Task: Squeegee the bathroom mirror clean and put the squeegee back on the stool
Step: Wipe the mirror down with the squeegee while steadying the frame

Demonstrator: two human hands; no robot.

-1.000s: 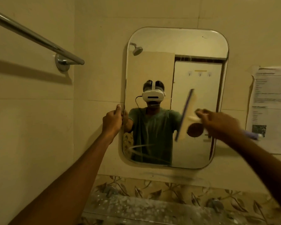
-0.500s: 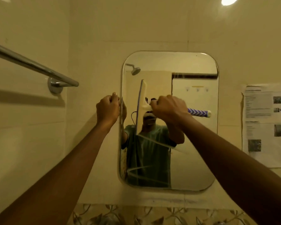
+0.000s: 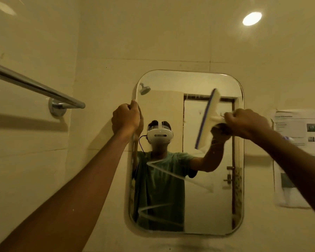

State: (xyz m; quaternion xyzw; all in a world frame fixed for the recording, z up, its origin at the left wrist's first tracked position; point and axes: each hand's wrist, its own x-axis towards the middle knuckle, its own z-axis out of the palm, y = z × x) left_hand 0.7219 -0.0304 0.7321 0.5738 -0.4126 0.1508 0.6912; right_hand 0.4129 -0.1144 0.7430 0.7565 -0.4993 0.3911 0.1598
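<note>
The right hand [image 3: 245, 122] was clenched around the handle of the white squeegee with a purple blade [image 3: 206, 120], which apparently lay tilted against the upper right of the rounded rectangular wall mirror [image 3: 171, 80]. The left hand [image 3: 125, 119] gripped the mirror's left edge, near a chrome towel bar [image 3: 35, 87].

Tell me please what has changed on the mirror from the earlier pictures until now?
The right hand swept the squeegee across the mirror: from the right side to the left side, then back to the upper right, where it now stands tilted. The view also tipped upward. The left hand kept its grip on the mirror's left edge, and the wet streaks low on the glass remain.
</note>
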